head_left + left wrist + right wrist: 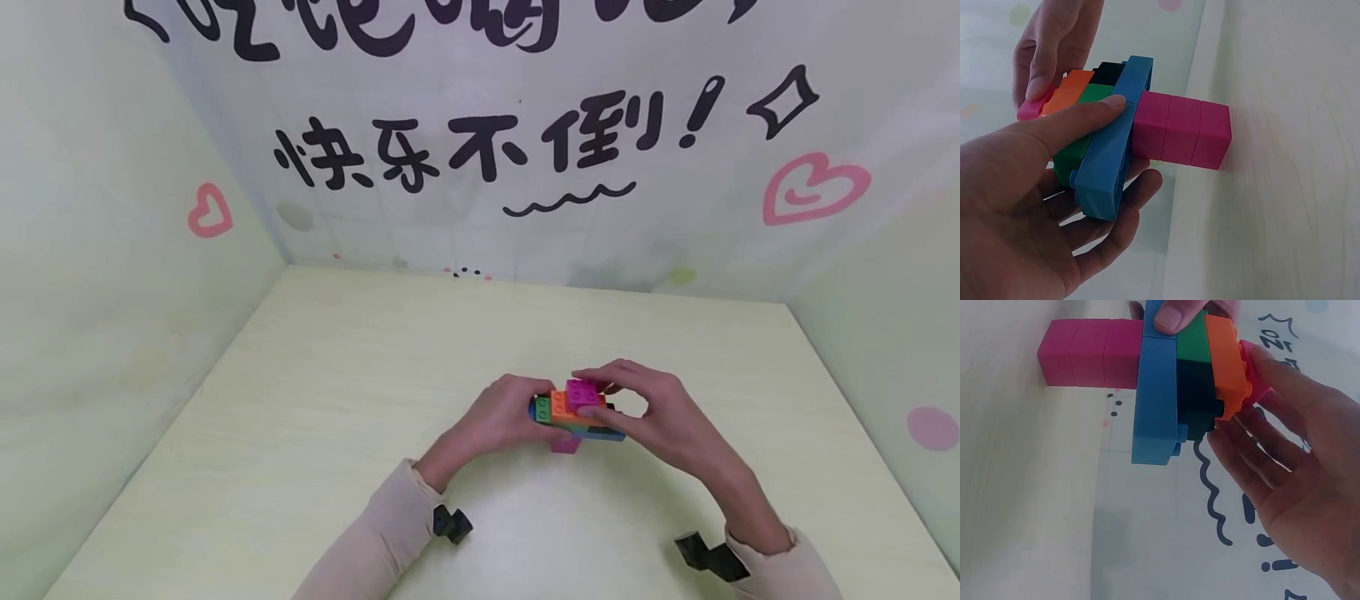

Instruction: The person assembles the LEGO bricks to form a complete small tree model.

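Soft, even, bright light fills all views, throwing faint shadows on the bench; head view edges curve slightly.

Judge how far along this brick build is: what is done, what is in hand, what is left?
Done: a blue plate carries green, black and orange bricks, with a magenta column beneath resting on the table.
In hand: the left hand steadies the stack while the right hand holds a magenta brick on the orange one.
Left: no loose bricks show.
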The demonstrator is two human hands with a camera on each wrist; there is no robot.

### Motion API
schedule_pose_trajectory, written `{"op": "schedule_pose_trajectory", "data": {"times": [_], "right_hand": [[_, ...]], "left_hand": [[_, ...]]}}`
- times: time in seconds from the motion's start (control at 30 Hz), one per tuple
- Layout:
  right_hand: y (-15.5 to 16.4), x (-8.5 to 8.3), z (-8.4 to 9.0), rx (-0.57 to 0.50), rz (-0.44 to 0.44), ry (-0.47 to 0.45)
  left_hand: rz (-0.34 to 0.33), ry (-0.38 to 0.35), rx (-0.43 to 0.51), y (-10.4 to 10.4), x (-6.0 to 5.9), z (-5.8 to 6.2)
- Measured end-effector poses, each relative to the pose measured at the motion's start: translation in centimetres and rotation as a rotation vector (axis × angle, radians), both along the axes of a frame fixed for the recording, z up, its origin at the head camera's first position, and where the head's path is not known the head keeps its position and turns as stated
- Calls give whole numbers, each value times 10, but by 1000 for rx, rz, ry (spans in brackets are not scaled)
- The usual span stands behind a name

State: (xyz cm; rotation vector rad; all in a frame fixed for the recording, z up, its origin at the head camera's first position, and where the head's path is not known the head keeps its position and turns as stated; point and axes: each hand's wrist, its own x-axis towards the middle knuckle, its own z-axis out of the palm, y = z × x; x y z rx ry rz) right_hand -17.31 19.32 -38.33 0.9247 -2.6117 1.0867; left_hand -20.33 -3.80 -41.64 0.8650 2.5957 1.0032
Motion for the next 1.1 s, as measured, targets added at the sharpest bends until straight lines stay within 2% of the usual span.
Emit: {"op": "schedule_pose_trajectory", "data": {"times": [0.17,0.4,0.77,0.93,1.1], "right_hand": [[1,1,3,-10,6,16],[1,3,4,-2,11,53],[-7,11,9,112,-37,172],[-7,10,8,123,-52,164],[-3,13,-2,143,-76,138]], "left_hand": [[-11,21,0,2,0,3],[-20,14,15,2,0,4],[-27,36,26,1,1,5],[-14,40,20,3,1,2],[-2,48,-10,5,3,-1]]}}
